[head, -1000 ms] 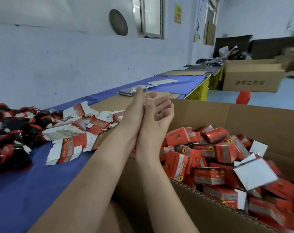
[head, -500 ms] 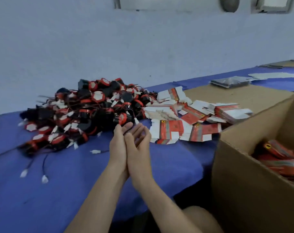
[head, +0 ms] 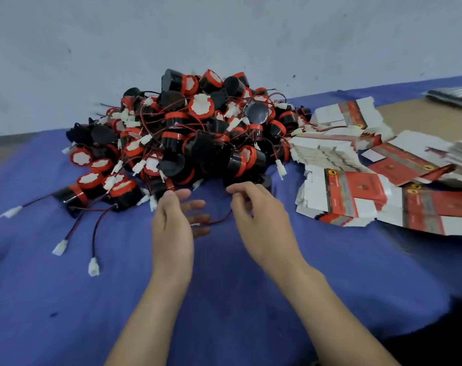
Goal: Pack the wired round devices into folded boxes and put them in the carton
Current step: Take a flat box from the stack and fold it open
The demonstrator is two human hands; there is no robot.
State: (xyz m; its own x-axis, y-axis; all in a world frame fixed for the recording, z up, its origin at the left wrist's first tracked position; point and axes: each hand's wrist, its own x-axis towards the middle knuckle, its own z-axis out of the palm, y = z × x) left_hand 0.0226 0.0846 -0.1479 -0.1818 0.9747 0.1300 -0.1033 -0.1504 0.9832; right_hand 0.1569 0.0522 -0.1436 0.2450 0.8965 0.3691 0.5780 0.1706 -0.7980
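A: Head view. Left hand [head: 173,217] spread, empty. Right hand [head: 259,217] curled beside a red wire [head: 216,221]; cannot tell if it pinches it.

B: Device pile [head: 198,136] far centre, flat boxes [head: 351,191] right. Best to lift one device by its body, since tangled leads would likely drag neighbours.

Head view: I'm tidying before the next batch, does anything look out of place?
Nothing looks damaged, but it is untidy: the wired devices lie in a tangled heap, several wires trail loose toward the front left, and the flat boxes are fanned out askew beside it.
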